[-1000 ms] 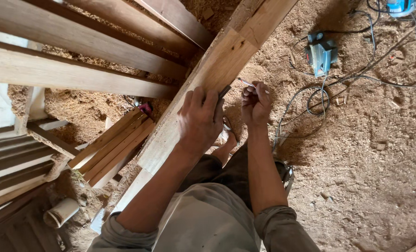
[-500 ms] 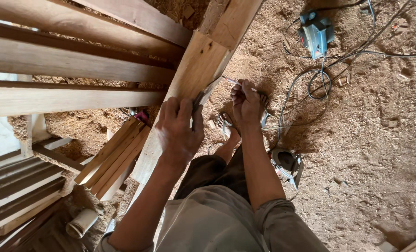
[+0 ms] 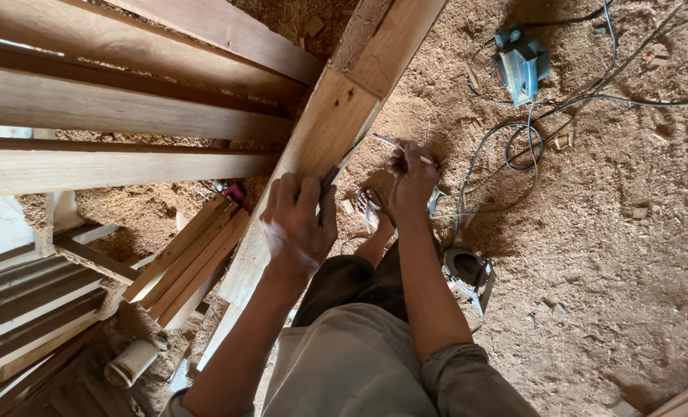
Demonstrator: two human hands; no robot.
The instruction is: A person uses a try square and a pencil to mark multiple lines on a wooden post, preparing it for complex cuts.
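Left hand [image 3: 297, 224] presses flat on the long plank [image 3: 321, 147], pinning a dark tool against its right edge. Right hand [image 3: 412, 176] is closed around a thin pencil [image 3: 402, 147].

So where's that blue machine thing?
The blue power tool lies on the sawdust floor at upper right, beyond the right hand, by a cable coil.

I see my left hand [image 3: 297, 224] lying on the slanted plank [image 3: 321, 147], my right hand [image 3: 412, 176] just beside its right edge. Stacked beams [image 3: 112, 116] sit left; a power tool [image 3: 520, 63] and cables [image 3: 513, 154] lie right on the sawdust floor [image 3: 629, 255].
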